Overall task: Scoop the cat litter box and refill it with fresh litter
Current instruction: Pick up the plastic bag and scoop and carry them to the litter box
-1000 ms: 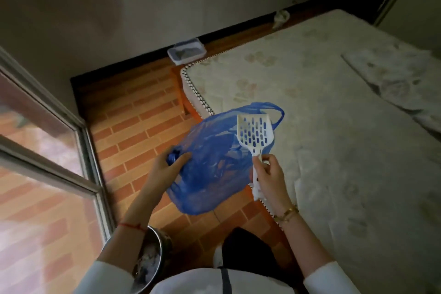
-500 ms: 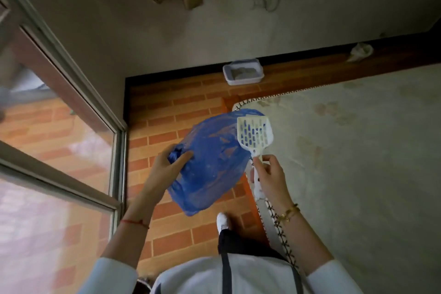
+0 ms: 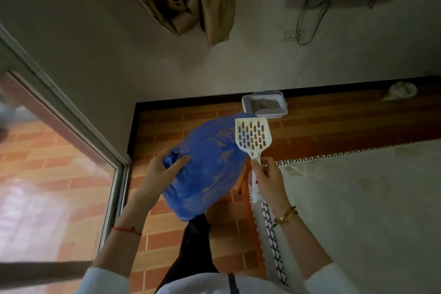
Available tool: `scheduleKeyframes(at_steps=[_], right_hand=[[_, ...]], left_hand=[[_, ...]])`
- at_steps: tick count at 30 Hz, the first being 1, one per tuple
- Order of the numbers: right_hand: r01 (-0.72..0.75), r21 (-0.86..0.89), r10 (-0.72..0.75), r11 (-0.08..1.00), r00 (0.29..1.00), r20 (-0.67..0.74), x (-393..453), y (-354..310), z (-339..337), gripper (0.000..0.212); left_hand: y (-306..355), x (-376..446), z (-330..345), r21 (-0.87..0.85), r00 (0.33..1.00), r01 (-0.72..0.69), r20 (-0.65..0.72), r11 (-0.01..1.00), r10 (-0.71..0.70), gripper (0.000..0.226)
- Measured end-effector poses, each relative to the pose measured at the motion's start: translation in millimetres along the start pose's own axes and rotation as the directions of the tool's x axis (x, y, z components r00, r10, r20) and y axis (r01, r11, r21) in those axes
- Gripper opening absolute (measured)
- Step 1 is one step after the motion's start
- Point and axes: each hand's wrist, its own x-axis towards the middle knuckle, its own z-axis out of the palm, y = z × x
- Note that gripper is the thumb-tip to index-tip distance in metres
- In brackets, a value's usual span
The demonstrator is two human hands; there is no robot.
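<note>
Approach: my left hand (image 3: pixel 164 169) grips blue bag (image 3: pixel 210 167), right hand (image 3: pixel 267 179) clasps scoop (image 3: pixel 253 136); I'd carry both level to litter box (image 3: pixel 264 105).

Mattress (image 3: pixel 358 198) beside brick-patterned floor (image 3: pixel 322 126); cloth (image 3: pixel 210 2) hangs.

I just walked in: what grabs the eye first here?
A bright blue plastic bag fills the centre, gripped at its bunched edge by the left hand. Beside it the right hand holds up a white slotted scoop. Beyond, a white litter box sits on the brick-patterned floor against the wall.
</note>
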Motion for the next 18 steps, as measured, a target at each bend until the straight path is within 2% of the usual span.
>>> scheduleKeyframes(at_steps=[6,12,18], right_hand=[[-0.028,0.042,0.031,0.999,0.996,-0.078,132.4,-43.9,39.3,0.018],[-0.045,0.093,0.063,0.995,0.978,-0.2,242.5,-85.3,58.2,0.02],[-0.107,0.143,0.143,0.984,0.953,-0.269,338.0,-106.1,57.5,0.019]], left_hand=[[30.9,160.4,-16.5,-0.016,0.997,0.017,0.07,1.0,-0.015,0.03],[74.8,301.3,-15.8,-0.046,0.98,0.015,0.198,0.999,-0.006,0.035],[99.4,425.1,7.2,-0.038,0.972,0.032,0.236,0.999,-0.022,0.026]])
